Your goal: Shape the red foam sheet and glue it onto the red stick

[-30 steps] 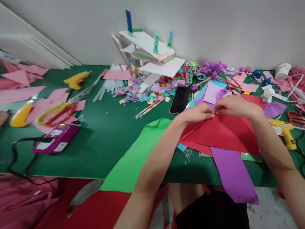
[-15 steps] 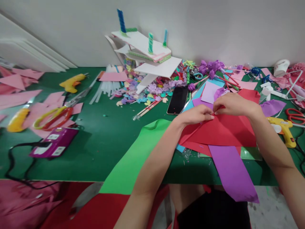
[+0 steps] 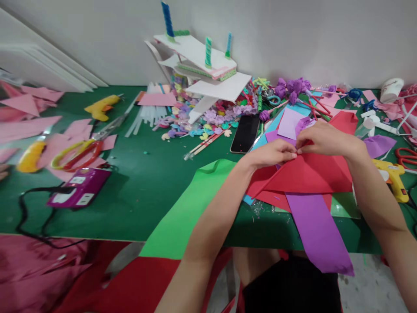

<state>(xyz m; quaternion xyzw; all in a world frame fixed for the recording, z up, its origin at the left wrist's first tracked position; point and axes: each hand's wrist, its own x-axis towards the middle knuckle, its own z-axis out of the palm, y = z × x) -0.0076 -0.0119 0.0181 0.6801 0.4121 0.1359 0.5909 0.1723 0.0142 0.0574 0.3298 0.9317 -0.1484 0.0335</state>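
My left hand [image 3: 275, 153] and my right hand [image 3: 317, 139] meet over a red paper sheet [image 3: 309, 174], their fingertips pinched close together at its upper edge. Both sets of fingers are closed on the red sheet; whether something smaller is between them I cannot make out. Beneath it a purple strip [image 3: 321, 234] hangs past the table's front edge. A crumpled purple piece [image 3: 302, 125] shows just behind my right fingers, next to a lilac rectangle [image 3: 288, 123]. Under my left forearm lies a green sheet [image 3: 185, 213].
A black phone [image 3: 245, 134] lies behind my left hand. Scissors [image 3: 78, 154], a purple power strip [image 3: 80, 188] and a yellow glue gun [image 3: 392, 178] lie on the green table. A tiered white stand [image 3: 198, 52] rises at the back. Part of another person's hand [image 3: 3, 171] shows at far left.
The view has shifted slightly, so most things sit a little further right. My hands keep their pinch on the red sheet. Another person's fingers have appeared at the left edge.
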